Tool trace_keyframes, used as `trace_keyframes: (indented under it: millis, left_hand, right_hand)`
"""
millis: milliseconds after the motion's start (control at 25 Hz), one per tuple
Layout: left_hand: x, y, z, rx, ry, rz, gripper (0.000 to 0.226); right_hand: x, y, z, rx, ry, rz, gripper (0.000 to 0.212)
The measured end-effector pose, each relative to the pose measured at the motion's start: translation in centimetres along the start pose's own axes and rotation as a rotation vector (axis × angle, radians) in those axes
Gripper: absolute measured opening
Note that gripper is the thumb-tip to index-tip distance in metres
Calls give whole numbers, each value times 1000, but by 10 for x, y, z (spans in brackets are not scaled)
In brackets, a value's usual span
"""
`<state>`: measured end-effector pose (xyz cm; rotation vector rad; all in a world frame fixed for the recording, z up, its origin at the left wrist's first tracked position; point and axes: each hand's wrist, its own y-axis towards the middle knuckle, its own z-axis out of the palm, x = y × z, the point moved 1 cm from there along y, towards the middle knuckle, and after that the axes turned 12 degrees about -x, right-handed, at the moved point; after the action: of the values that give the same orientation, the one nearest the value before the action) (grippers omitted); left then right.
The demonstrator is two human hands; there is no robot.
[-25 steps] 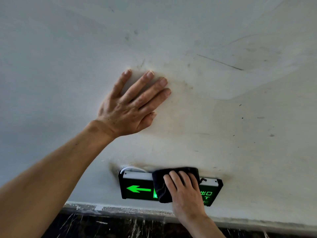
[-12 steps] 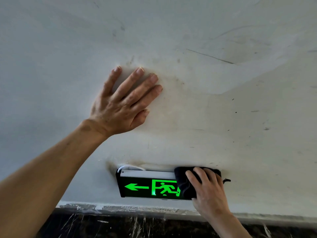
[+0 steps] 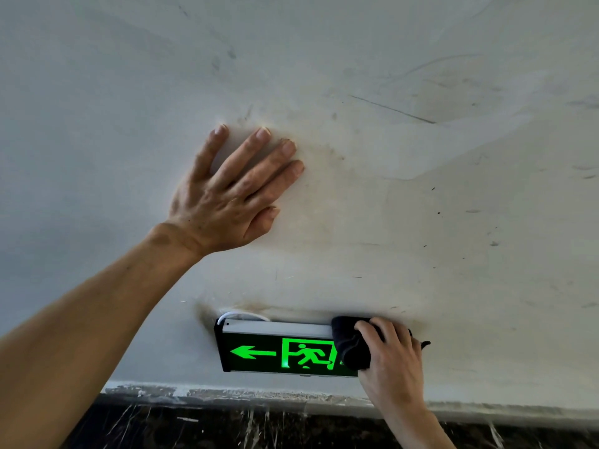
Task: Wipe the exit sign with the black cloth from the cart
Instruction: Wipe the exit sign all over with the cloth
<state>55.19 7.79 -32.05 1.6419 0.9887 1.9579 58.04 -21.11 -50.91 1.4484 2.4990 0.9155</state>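
Right hand (image 3: 390, 361) grip clamped on black cloth (image 3: 351, 343), pressed over exit sign (image 3: 278, 350) right end; left hand (image 3: 227, 192) grip apart, flat on wall (image 3: 421, 205).

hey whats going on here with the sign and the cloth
A person is wiping a lit green-and-black exit sign mounted low on a scuffed white wall. The right hand presses a folded black cloth over the sign's right end, covering that part, while the green arrow and running figure show. The left hand lies flat on the wall above, fingers spread, holding nothing.
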Motion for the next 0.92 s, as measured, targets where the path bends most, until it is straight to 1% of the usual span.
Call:
trace_keyframes:
  millis: [80,160,240,280,360,440,520,560,640,720,800,920]
  left_hand:
    - [-1,0,0,0,1,4,61]
    - [1,0,0,3,12,5,62]
    - [1,0,0,3,17,2,63]
    - [0,0,-1,1,19,4,63]
    - [-1,0,-1,-4,13,8,62]
    - [0,0,-1,-2,13,8,61]
    - [1,-1,-1,1,17,5,61]
    - [0,-1,-1,-2,18,5,61]
    - [-1,-1,-1,-5,19,5,61]
    - [-1,-1,-1,-6,18,5,60]
    - [0,0,0,0,16,3,60]
    - [-1,-1,-1,4,17,4,60]
  right_hand:
    - [-3,-3,-3,24,45,10,63]
    - [-11,-18,-2,109,129,84,49]
    - [-20,-45,0,268,200,249,35]
    - [-26,-59,2,301,262,374,33]
    - [-40,-78,6,256,408,698,33]
    - [-56,-82,10,182,525,978,30]
    - [-70,-77,8,118,649,1183,34]
    - [-73,-71,5,70,713,1239,37]
    - [-74,-56,-2,-56,826,1250,38]
    - [-69,-38,-5,-147,885,1177,35]
    - [-64,-24,-5,-161,900,1086,33]
    - [-57,-19,2,-106,826,964,42]
